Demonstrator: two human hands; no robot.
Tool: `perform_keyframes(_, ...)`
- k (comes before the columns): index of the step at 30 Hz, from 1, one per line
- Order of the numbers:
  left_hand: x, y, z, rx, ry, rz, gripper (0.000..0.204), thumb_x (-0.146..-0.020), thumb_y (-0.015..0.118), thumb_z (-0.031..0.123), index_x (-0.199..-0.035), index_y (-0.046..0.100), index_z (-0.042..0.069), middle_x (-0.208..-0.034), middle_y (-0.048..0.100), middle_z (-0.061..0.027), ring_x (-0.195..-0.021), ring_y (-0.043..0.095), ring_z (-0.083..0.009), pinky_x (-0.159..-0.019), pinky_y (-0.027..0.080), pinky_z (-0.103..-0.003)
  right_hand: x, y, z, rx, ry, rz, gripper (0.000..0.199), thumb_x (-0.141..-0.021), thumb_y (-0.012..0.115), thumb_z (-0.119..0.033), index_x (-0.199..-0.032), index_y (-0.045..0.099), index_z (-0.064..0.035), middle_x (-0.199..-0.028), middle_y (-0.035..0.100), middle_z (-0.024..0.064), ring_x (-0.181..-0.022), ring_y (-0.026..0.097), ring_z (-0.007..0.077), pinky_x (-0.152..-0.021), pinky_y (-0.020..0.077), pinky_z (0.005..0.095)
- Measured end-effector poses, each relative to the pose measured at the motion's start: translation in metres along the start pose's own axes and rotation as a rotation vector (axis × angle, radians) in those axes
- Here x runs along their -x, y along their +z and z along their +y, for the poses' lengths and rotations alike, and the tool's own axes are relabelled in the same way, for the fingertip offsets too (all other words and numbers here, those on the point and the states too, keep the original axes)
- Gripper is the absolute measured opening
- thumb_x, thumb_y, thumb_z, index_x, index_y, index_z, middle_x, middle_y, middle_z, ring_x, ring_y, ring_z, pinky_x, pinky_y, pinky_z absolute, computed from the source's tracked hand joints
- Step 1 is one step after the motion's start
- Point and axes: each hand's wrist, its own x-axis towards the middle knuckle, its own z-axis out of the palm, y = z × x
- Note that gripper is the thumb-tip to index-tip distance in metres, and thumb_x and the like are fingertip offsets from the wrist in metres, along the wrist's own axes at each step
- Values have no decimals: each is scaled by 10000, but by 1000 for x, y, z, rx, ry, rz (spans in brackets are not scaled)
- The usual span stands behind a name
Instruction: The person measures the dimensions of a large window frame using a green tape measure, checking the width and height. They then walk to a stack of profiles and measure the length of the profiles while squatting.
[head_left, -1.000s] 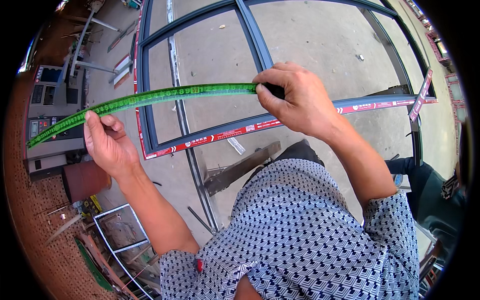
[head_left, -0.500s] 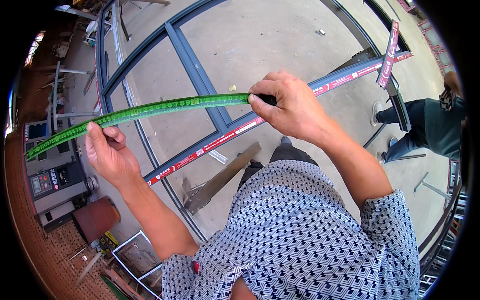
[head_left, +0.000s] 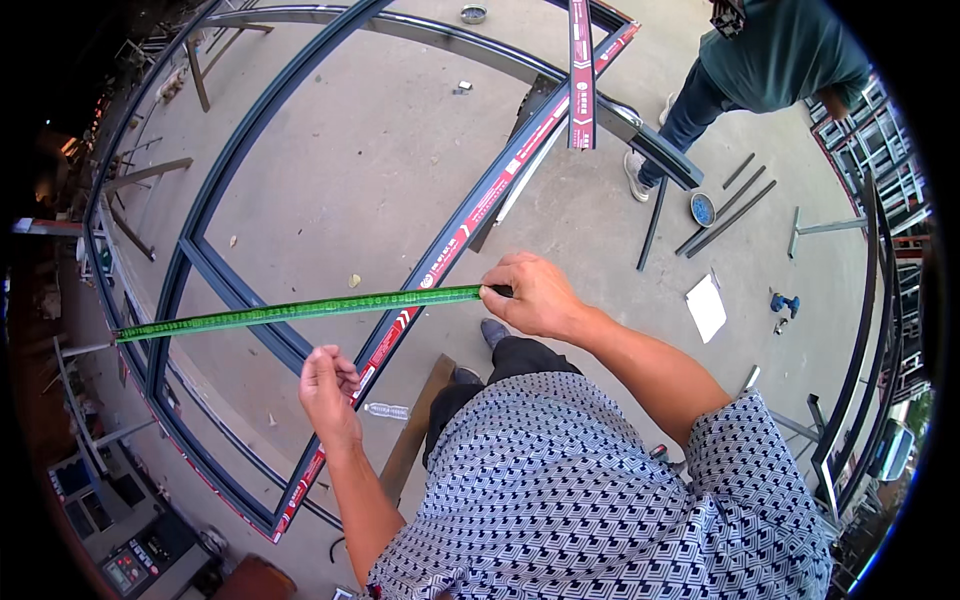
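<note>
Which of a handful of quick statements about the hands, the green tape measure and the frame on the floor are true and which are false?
1. The right hand grips one end of the green tape measure. True.
2. The left hand is clamped on the tape. False: it hangs below the tape, apart from it, holding nothing.
3. The tape is stretched out over a dark metal frame lying on the concrete floor. True.
4. The tape is wound up inside its case. False: it is pulled out long, reaching to the person's left.
5. Another person stands at the far side of the frame. True.
</note>
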Motion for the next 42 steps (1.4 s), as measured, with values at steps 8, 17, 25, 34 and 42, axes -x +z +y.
perform_keyframes(8,0,82,-90,-676,-103,-608,304,-1052,611,290,-1050,655,-11,-808,669,-46,-701,628,-105,-644,514,-259,119,-21,134,-38,483,246,203,-880,671,-238,-906,765,-60,-891,689,163,-842,660,363,-728,524,470)
perform_keyframes(17,-21,73,-154,-845,-84,-759,299,-1037,622,248,-1056,658,-49,-845,691,-70,-747,658,-115,-669,528,-273,275,19,170,-80,845,379,222,-871,701,-242,-934,765,-39,-890,698,203,-835,678,348,-746,537,432)
perform_keyframes(25,-30,138,-138,-928,-92,-673,315,-1021,630,252,-1052,678,-58,-794,689,-77,-710,655,-132,-668,529,-305,300,10,221,-265,916,471,247,-896,718,-228,-978,764,1,-951,724,179,-878,680,275,-790,528,379)
perform_keyframes(34,-89,266,-133,-898,160,-358,384,-1011,622,297,-1132,656,-66,-954,699,-130,-894,672,-205,-824,535,-339,300,-80,312,-428,917,674,215,-898,711,-201,-948,752,5,-759,654,94,-714,593,165,-654,469,339)
perform_keyframes(42,-160,418,-92,-1007,438,-220,658,-951,675,461,-1237,587,-126,-1087,692,-217,-1010,675,-272,-909,528,-390,357,-129,364,-467,1146,765,232,-917,678,-205,-898,731,20,-672,592,13,-624,525,105,-563,410,311)
